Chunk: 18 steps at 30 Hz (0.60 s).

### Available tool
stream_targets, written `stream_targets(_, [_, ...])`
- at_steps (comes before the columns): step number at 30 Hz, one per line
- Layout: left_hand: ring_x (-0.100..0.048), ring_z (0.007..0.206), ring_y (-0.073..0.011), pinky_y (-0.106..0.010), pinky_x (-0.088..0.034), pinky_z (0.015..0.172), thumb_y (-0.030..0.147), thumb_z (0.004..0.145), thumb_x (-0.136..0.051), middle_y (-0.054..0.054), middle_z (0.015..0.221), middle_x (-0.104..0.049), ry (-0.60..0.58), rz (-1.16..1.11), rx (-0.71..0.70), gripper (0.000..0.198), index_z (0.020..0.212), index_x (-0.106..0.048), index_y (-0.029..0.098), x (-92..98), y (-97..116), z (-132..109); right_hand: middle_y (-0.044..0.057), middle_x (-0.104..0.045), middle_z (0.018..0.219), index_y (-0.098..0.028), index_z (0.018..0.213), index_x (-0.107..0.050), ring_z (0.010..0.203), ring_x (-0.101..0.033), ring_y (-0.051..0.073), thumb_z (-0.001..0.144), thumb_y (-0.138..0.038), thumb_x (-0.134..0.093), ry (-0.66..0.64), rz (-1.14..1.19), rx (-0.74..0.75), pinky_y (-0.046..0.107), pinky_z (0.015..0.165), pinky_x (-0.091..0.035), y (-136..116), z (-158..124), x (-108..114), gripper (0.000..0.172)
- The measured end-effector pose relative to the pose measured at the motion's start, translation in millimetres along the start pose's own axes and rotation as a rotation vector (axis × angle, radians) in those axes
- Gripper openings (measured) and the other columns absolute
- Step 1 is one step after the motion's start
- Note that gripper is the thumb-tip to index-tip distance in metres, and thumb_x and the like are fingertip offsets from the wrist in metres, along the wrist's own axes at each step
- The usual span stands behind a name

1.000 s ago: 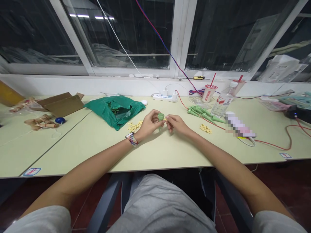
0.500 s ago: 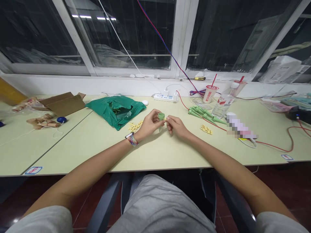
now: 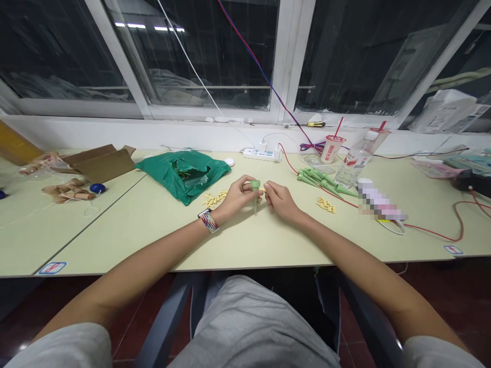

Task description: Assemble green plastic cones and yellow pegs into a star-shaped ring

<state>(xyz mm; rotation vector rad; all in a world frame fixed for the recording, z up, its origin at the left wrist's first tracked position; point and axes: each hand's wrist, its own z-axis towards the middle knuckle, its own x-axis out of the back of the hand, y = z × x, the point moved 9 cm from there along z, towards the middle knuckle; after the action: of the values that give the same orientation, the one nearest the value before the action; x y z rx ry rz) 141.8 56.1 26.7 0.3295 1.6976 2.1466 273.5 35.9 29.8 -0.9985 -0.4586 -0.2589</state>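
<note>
My left hand (image 3: 236, 194) is closed around a green plastic spike (image 3: 255, 196), held point down over the pale green table (image 3: 153, 230). My right hand (image 3: 279, 198) pinches a small yellow piece (image 3: 262, 189) against the spike's wide top. Loose yellow pieces (image 3: 215, 198) lie just left of my left hand, and another small heap of yellow pieces (image 3: 325, 205) lies right of my right hand. A pile of green spikes (image 3: 320, 179) rests further right.
A green plastic bag (image 3: 183, 174) lies behind the left hand. At the back stand a power strip (image 3: 262, 153), a cup with a straw (image 3: 331, 147) and a water bottle (image 3: 355, 162). A red cable (image 3: 429, 225) crosses the right side. A cardboard box (image 3: 97, 162) sits at left.
The green spike has tipped from showing its open top to hanging point down in my left hand. Both hands stay close together at the same spot.
</note>
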Motion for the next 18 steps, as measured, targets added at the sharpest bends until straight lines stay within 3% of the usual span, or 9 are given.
stream_targets(3, [-0.069,0.076,-0.0146,-0.03,-0.056,0.074,0.032,0.075,-0.093,-0.003,0.089,-0.071,-0.113,-0.229,0.216,0.037,0.096,-0.065,0.019,-9.3,-20,-1,0.003,-0.062,0.078,-0.025,0.084,-0.047,0.068,-0.053,0.019,0.111,-0.051,-0.039,0.012,-0.274,0.164,0.032,0.067,-0.035,-15,-2,6,0.038])
stream_targets(5, [-0.069,0.077,-0.0139,-0.028,-0.055,0.073,0.029,0.074,-0.093,-0.003,0.091,-0.071,-0.141,-0.302,0.289,0.035,0.095,-0.067,0.018,-13.4,-27,-3,0.004,-0.063,0.081,-0.025,0.085,-0.046,0.069,-0.052,0.019,0.111,-0.047,-0.039,-0.015,-0.347,0.21,0.033,0.066,-0.033,-19,-3,7,0.034])
stream_targets(8, [-0.069,0.077,-0.0144,-0.028,-0.056,0.074,0.029,0.072,-0.095,-0.002,0.089,-0.07,-0.111,-0.257,0.216,0.04,0.095,-0.065,0.018,-11.9,-22,-2,0.002,-0.06,0.076,-0.025,0.083,-0.044,0.067,-0.051,0.019,0.111,-0.048,-0.037,-0.033,-0.23,0.169,0.032,0.067,-0.035,-15,-1,6,0.037])
stream_targets(13, [-0.072,0.078,-0.0165,-0.032,-0.057,0.078,0.032,0.071,-0.097,0.001,0.086,-0.071,0.016,0.011,-0.058,0.05,0.103,-0.06,0.022,1.2,0,0,-0.005,-0.046,0.06,-0.027,0.08,-0.041,0.053,-0.049,0.018,0.11,-0.059,-0.037,-0.057,0.15,-0.072,0.031,0.059,-0.04,7,1,-7,0.044])
stream_targets(15, [-0.072,0.078,-0.0166,-0.032,-0.057,0.078,0.033,0.071,-0.097,0.001,0.086,-0.071,0.001,-0.017,-0.015,0.048,0.102,-0.061,0.022,1.4,-5,1,-0.004,-0.048,0.062,-0.027,0.08,-0.042,0.054,-0.049,0.018,0.11,-0.056,-0.038,-0.041,0.118,-0.053,0.031,0.06,-0.039,5,0,-6,0.042])
stream_targets(18, [-0.071,0.079,-0.0151,-0.031,-0.057,0.079,0.034,0.074,-0.094,-0.002,0.093,-0.073,-0.086,-0.176,0.147,0.042,0.099,-0.064,0.018,-5.7,-20,1,0.0,-0.055,0.071,-0.027,0.083,-0.043,0.063,-0.05,0.019,0.109,-0.049,-0.042,0.017,-0.12,0.098,0.032,0.066,-0.036,-10,-1,3,0.034])
